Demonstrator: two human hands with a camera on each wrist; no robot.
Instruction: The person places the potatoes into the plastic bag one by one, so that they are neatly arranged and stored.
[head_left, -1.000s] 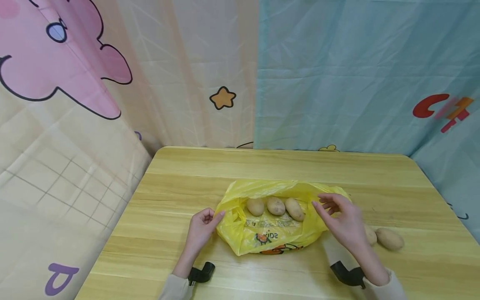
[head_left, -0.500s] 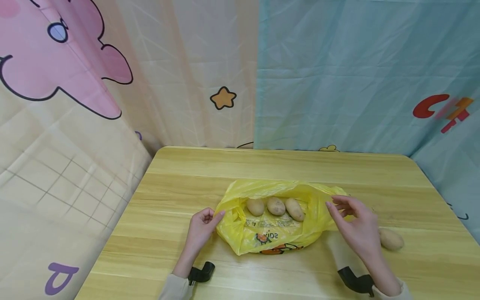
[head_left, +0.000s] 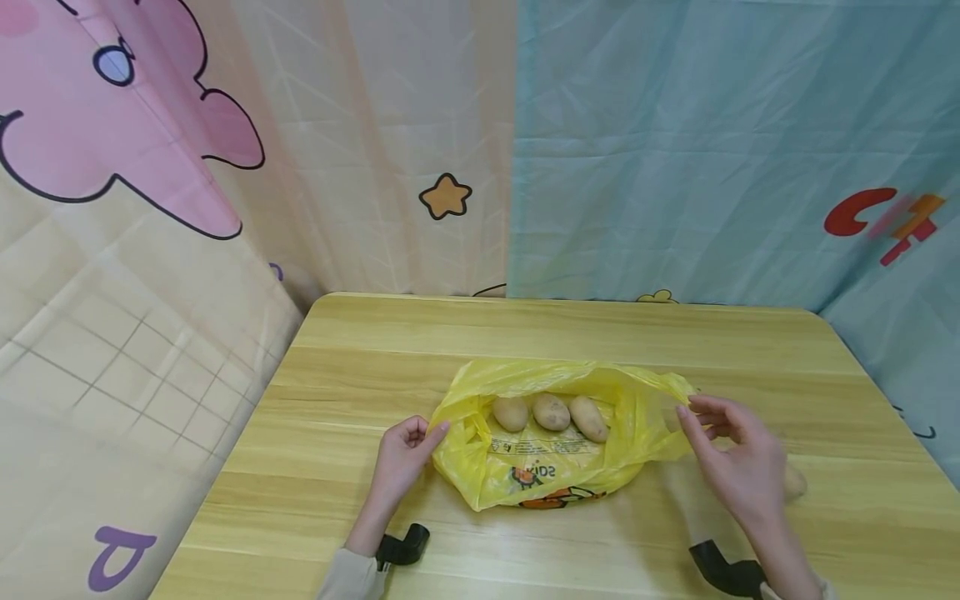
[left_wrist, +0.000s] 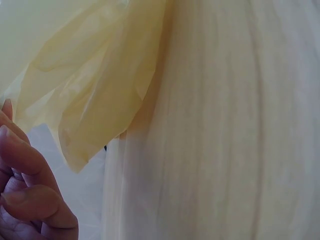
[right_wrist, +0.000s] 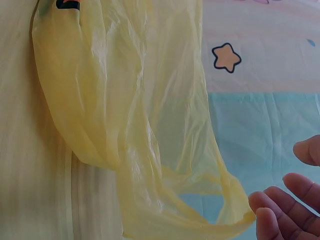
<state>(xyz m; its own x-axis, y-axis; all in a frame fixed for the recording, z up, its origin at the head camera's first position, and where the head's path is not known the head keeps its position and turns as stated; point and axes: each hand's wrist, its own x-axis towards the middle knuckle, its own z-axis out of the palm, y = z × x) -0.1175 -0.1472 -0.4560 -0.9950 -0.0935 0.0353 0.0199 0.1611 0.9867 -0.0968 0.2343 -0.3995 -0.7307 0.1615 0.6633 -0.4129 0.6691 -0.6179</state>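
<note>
A yellow plastic bag (head_left: 480, 479) lies with its mouth spread in the head view, and 3 potatoes (head_left: 551, 412) rest in a row inside. My left hand (head_left: 402, 457) pinches the left side of its rim; in the left wrist view the curled fingers sit beside a hanging fold of the bag. At the other end, my right hand (head_left: 738, 462) pinches the tip of a bag handle (right_wrist: 235, 225), stretched out toward the right. Another potato (head_left: 796, 482) lies on the table, mostly hidden behind my right hand.
The wooden table (head_left: 315, 400) has rounded far corners. Printed curtains (head_left: 637, 150) hang behind it and along both sides. A black bracket (head_left: 405, 546) is strapped at my left wrist, with a matching black bracket (head_left: 723, 571) at my right.
My right hand has moved rightward, drawing the bag's right side and handle outward. It now covers most of the loose potatoes. My left hand and the potatoes in the bag stay put.
</note>
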